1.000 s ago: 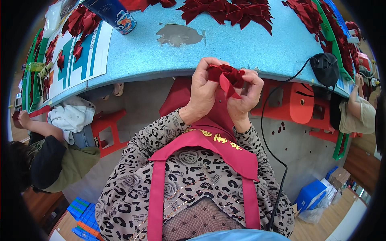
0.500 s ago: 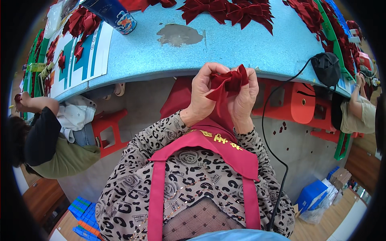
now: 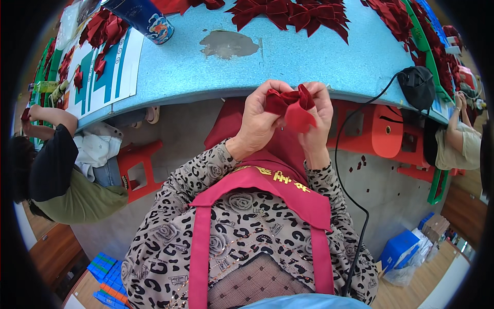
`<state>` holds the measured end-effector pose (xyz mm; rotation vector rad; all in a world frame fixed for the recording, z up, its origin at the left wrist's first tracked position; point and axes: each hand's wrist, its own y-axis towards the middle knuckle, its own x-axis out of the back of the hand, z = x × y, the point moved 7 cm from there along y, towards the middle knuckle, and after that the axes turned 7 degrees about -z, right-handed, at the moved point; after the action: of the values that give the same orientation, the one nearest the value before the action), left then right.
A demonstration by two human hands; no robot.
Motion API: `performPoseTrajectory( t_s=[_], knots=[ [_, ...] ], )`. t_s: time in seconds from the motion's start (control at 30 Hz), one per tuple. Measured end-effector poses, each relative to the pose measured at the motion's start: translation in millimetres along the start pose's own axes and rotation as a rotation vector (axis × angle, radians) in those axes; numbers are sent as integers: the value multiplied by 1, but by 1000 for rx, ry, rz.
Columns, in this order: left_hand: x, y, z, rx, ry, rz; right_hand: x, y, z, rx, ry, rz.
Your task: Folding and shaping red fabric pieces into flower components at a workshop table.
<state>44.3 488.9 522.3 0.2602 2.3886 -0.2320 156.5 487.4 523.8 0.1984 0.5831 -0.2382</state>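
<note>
Both my hands are raised just in front of the light blue table (image 3: pixel 309 56) edge, gripping one dark red velvet ribbon piece (image 3: pixel 291 105). My left hand (image 3: pixel 261 118) pinches the folded left part of the ribbon. My right hand (image 3: pixel 318 116) holds the right side, with a loose tail of ribbon hanging down between my palms. Several finished dark red bows (image 3: pixel 288 13) lie on the table behind my hands.
A blue patterned can (image 3: pixel 149 20) stands at the table's back left, next to more red bows on a white and teal sheet (image 3: pixel 98 72). A black device (image 3: pixel 418 85) with a cable sits right. Other people sit left (image 3: pixel 56 170) and right (image 3: pixel 455 141). Red stools stand under the table.
The ribbon has been folded and turned between my hands, which shifted slightly. The person at the left has leaned further in toward the table.
</note>
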Motion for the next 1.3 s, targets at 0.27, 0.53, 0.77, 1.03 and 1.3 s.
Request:
performPoseTrajectory(
  t_s=[0.27,0.53,0.77,1.03,1.3],
  knots=[
    [6,-7,10,113,-173,-14,-20,-10,35,674,-846,249],
    [10,-13,4,100,-135,-31,-22,-13,9,106,-155,247],
    [16,-10,-7,-33,-80,-28,-25,-15,19,569,-528,230],
    [11,-1,-26,-458,228,-31,-24,-13,16,571,-524,164],
    [6,2,-20,-555,423,-1,-17,4,1,73,-136,207]
  ],
)
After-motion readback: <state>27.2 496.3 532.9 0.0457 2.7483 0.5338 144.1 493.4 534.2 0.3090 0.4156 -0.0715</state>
